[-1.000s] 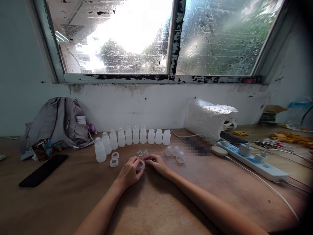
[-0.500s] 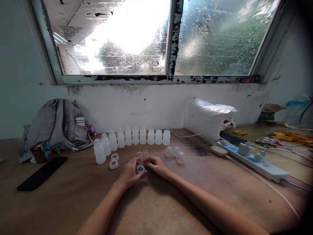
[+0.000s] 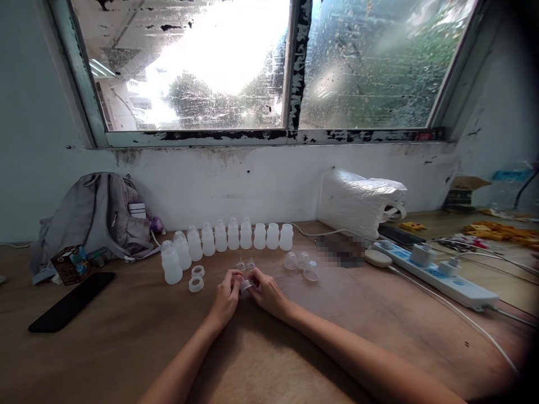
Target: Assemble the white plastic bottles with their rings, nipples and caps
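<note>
Low over the table, both hands meet around a whitish bottle collar ring (image 3: 246,287), which is tilted on its side. My left hand (image 3: 226,296) pinches at its left side, and a small clear part, possibly a nipple, shows near those fingertips. Around the ring's right side the fingers of my right hand (image 3: 268,293) are closed. Just beyond the fingertips stand two clear nipples (image 3: 240,265). Two loose collar rings (image 3: 196,284) lie to the left. Several clear dome caps (image 3: 310,272) rest to the right.
Behind the hands, a curved row of frosted baby bottles (image 3: 208,240) includes several with tops and three open ones (image 3: 273,237). A black phone (image 3: 72,302) and backpack (image 3: 103,210) are left. Right are a power strip (image 3: 438,276), a white puck (image 3: 378,258) and cables.
The collar ring has turned from facing up to lying tilted between both hands. My right hand has come back from beyond it and now grips its side.
</note>
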Available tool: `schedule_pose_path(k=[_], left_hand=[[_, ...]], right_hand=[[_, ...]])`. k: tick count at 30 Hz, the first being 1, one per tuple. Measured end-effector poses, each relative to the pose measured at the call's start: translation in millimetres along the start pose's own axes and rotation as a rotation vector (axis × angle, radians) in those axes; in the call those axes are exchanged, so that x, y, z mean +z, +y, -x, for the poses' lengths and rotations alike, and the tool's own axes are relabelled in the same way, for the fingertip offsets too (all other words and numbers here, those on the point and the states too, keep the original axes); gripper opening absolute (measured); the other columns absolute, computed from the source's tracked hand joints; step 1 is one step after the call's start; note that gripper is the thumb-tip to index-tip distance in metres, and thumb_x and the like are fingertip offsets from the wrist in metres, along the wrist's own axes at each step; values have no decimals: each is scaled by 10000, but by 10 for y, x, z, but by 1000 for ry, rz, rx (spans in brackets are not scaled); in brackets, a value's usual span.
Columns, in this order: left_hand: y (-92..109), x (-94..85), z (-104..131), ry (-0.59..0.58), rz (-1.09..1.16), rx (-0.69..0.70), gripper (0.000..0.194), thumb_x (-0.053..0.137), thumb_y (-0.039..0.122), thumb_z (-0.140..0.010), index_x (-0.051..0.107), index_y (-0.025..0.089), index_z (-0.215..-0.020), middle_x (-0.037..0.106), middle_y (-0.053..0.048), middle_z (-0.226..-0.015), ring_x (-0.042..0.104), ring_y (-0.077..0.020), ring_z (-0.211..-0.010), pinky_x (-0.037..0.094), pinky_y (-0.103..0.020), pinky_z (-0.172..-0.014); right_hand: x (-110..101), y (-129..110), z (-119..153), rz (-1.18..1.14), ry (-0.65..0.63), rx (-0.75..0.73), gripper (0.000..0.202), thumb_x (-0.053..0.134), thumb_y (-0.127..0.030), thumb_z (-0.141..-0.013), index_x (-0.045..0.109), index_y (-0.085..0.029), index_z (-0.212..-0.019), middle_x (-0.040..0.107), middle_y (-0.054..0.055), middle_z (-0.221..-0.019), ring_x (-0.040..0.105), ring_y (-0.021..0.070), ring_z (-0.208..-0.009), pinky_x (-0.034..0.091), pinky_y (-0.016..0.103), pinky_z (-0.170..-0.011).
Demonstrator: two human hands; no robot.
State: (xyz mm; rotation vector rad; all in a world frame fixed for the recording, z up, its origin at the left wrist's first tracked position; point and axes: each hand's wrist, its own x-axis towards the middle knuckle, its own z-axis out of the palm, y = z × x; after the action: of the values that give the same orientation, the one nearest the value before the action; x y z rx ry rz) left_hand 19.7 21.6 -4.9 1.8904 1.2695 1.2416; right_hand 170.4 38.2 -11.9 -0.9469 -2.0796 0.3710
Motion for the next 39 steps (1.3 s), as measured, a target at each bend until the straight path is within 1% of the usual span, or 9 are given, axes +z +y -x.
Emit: schedule_pose_path(k=[3,7,13,22,29,32,35,37,39], left_hand=[[42,34,19,-22,60,-26,284,307,357,-851,479,186,-998,575,6,-681,546,-124,-614,418,-232,-602],[97,47,34,-122,83,12,245,372,257,-811,479,199,-1023,615,-20,-851,573,-134,-755,433,-246,-705],[120,47,51,-132,-156,40,392,438,110,-671,442,204,-1053,606,-17,-827,561,-138,-678,422,-250,-663],[185,37,88,-169,-349,55,411,428,129,-677,411,198,-1082,596,-46,-870,564,-162,-710,402,-250,-668],[179,53,119,-177,-432,96,375,421,142,-704,427,210,-1073,613,-42,-824,575,-173,-659,386,-240,-596],[193,36,129,-153,-370,111,278,411,191,-759,459,230,-1030,623,-35,-840,589,-174,-684,389,-241,-608],[198,17,112,-118,-200,121,187,371,301,-825,491,236,-952,633,-23,-814,597,-168,-721,399,-241,-636],[173,20,80,-74,-53,86,200,347,354,-839,489,219,-884,626,-11,-718,592,-153,-662,406,-236,-612],[127,40,38,-11,106,-5,210,375,388,-823,460,201,-864,603,3,-640,574,-136,-578,410,-224,-551]], right_hand=[[21,70,-24,7,59,90,54,467,-173,-712,440,-197,-751,480,-25,-620,439,110,-547,350,214,-534],[7,90,-59,-8,79,172,62,474,-191,-690,418,-202,-714,457,-39,-582,424,106,-522,321,210,-507],[1,31,-109,-22,72,233,80,476,-216,-665,402,-204,-692,464,-44,-586,433,104,-537,312,207,-517],[46,71,-128,-10,77,260,87,442,-158,-621,374,-195,-660,440,-49,-573,404,91,-535,284,191,-507],[71,120,-115,14,67,261,107,432,-133,-600,359,-195,-648,434,-48,-562,386,91,-523,261,188,-491],[60,139,-87,68,62,236,127,429,-114,-599,362,-195,-670,435,-46,-579,378,92,-528,256,193,-499],[39,135,-70,77,61,176,133,440,-116,-619,358,-194,-689,433,-43,-600,370,90,-533,268,195,-510],[33,126,-71,50,72,123,119,441,-124,-644,357,-193,-694,425,-42,-609,373,89,-540,287,193,-521],[42,117,-72,25,93,87,111,437,-118,-657,363,-191,-695,419,-43,-610,377,87,-545,301,189,-525]])
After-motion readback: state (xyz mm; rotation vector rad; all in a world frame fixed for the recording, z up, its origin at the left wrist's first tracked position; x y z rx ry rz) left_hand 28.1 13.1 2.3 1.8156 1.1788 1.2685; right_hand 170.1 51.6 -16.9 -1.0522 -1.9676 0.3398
